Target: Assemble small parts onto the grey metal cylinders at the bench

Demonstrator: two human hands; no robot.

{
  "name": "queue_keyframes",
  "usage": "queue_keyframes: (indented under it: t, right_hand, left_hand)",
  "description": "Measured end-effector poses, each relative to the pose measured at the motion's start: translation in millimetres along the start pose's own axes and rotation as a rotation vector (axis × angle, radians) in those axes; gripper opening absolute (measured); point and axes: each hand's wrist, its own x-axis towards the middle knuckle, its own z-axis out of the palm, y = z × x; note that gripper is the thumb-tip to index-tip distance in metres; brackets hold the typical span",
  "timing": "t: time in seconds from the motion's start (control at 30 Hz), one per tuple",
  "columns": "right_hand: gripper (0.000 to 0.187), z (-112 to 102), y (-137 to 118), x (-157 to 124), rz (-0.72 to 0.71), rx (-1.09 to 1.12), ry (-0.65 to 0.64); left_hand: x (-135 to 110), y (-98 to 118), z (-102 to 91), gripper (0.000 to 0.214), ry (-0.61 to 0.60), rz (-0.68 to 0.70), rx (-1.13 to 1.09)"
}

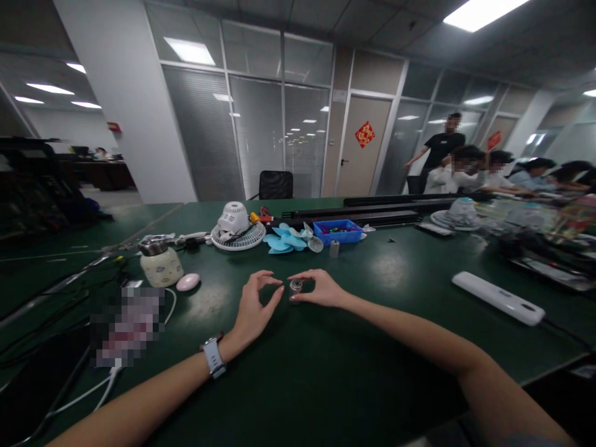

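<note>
My right hand (322, 289) grips a small silver motor (296, 288), a metal cylinder, between thumb and fingertips. The motor stands roughly upright at the table surface; whether it touches the table I cannot tell. Just to its left, my left hand (257, 303) has thumb and fingers curved apart, holding nothing. A second metal cylinder (334, 249) of similar look stands farther back on the green table (298, 385). Behind the hands lie light blue fan blades (285, 239) and a blue tray (338, 231) with small parts in it.
A white fan housing (235, 228) sits at back left. On the left are a cream bottle (161, 266), a pink oval object (188, 282), a phone and white cables. A white power strip (497, 298) lies on the right. Other people sit and stand at far right.
</note>
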Motion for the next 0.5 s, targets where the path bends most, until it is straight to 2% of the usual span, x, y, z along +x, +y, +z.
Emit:
queue_keyframes:
  t: [0.2, 0.37, 0.5]
  right_hand:
    - [0.045, 10, 0, 3, 0.043, 0.063, 0.007]
    - [0.045, 15, 6, 4, 0.049, 0.159, 0.022]
    - [0.04, 20, 10, 4, 0.064, 0.146, 0.035]
  left_hand:
    - [15, 7, 11.4, 0.047, 0.013, 0.02, -0.026]
    - [29, 13, 21.7, 0.052, -0.045, -0.011, -0.019]
    - [34, 20, 20.7, 0.049, -0.062, -0.029, -0.029]
